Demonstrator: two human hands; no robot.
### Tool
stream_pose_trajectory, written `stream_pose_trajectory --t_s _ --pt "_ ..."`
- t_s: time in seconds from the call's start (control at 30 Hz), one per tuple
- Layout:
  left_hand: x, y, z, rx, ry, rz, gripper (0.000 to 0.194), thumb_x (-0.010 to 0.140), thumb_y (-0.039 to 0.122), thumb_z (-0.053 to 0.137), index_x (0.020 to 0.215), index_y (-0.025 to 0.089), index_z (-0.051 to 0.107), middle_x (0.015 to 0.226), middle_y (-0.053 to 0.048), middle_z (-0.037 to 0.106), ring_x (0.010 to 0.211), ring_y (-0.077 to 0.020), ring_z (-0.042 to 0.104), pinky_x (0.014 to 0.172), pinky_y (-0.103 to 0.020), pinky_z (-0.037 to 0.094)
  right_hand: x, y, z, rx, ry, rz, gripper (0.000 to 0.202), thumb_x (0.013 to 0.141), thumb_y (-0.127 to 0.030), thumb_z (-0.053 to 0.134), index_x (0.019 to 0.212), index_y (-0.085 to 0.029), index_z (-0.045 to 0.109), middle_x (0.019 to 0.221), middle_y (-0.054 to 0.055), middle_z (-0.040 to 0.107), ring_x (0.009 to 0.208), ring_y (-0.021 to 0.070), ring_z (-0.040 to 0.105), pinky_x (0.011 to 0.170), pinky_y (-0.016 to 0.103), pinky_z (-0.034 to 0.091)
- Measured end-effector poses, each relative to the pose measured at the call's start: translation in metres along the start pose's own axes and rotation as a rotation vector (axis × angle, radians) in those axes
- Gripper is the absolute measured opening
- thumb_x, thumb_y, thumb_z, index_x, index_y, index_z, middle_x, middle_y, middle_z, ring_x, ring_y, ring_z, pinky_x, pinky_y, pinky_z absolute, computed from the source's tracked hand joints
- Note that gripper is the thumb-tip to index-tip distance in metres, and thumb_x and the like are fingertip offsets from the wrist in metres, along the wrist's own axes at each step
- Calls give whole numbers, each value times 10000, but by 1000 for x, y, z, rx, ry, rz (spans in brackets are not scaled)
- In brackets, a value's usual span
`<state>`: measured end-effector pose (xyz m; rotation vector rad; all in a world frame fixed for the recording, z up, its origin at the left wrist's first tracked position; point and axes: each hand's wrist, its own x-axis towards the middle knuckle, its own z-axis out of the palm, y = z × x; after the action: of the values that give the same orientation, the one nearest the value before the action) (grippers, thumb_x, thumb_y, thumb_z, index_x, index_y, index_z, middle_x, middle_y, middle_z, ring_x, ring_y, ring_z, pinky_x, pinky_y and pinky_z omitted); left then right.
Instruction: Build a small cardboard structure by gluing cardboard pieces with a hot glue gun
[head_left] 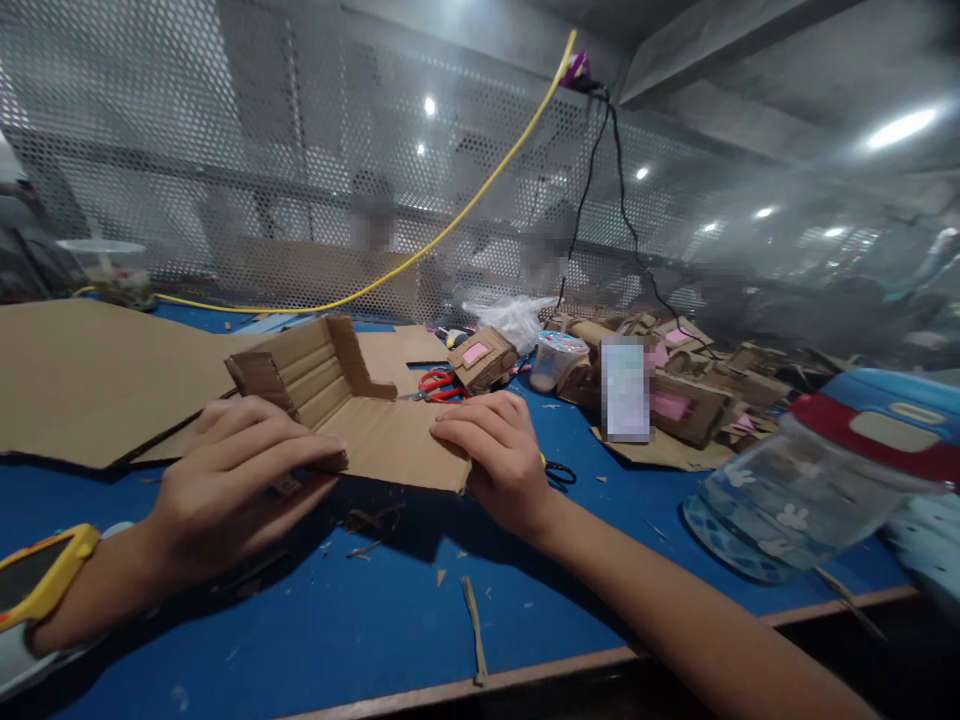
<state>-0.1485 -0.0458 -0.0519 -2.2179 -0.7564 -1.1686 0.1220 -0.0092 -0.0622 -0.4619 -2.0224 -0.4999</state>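
A folded piece of brown cardboard [397, 440] is held above the blue table, with a flat flap toward me and raised, creased walls at its far left. My left hand [240, 470] grips its left near edge, fingers on top and thumb beneath. On the right edge, my right hand [502, 455] pinches the flap, fingertips on its upper face and the thumb hidden below. Just beyond the piece lie red-handled scissors [442, 385], beside a small cardboard box shape [484, 358] with a pink patch. Another pair of scissors with black and yellow handles [559, 472] shows behind my right wrist.
A large cardboard sheet [97, 375] covers the left of the blue table [360, 640]. At right stand a clear bottle [795, 500] with a red and blue lid, a phone [625, 390] and piled cardboard pieces [697, 400]. A yellow cable [450, 225] crosses the perforated panel behind.
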Motion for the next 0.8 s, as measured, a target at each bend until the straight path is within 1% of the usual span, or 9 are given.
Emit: stream_pose_trajectory --t_s 0.07,0.13,0.2,0.3,0.5,0.63,0.8 --pt "0 0 -1 19 0 -4 161 972 201 657 1106 289 643 744 46 722 704 -182 627 712 -355 440 0 1 0 2 -15 10 252 961 -39 526 1044 -219 681 982 36 789 895 197 660 874 357 432" --pt "-1 -1 -2 30 12 -4 159 977 204 646 1106 295 631 728 53 727 693 -181 633 704 -360 427 -1 1 0 -2 -34 22 273 945 -28 530 1056 -228 680 997 34 788 904 197 663 877 356 430" --pt "-2 -2 -3 43 23 7 125 979 201 642 1054 299 621 744 52 747 689 -178 638 690 -362 422 -1 1 0 -10 -38 32 299 934 -19 515 1056 -239 677 998 24 788 900 194 660 873 356 437" --pt "-1 -3 -4 68 15 49 119 979 170 641 991 286 615 784 32 782 690 -171 637 671 -354 430 0 0 0 -15 -7 36 326 922 0 478 1028 -247 663 959 11 787 869 189 659 853 352 452" --pt "-1 -5 -4 102 41 114 143 974 156 637 896 276 633 795 15 796 689 -176 620 654 -362 415 2 -2 0 -6 24 26 301 910 12 485 1003 -221 652 928 27 783 855 186 657 846 343 448" --pt "-2 -6 -6 112 18 143 116 983 172 622 946 282 633 810 14 805 682 -181 617 650 -363 410 0 -1 1 5 3 57 303 898 -11 522 1033 -248 654 956 13 786 866 193 673 853 351 456" --pt "0 -5 -11 98 2 99 126 991 189 599 1027 310 596 841 34 817 683 -190 639 656 -386 398 -1 -1 1 43 -15 90 307 880 -9 553 1045 -248 655 960 10 783 878 199 675 848 353 455"
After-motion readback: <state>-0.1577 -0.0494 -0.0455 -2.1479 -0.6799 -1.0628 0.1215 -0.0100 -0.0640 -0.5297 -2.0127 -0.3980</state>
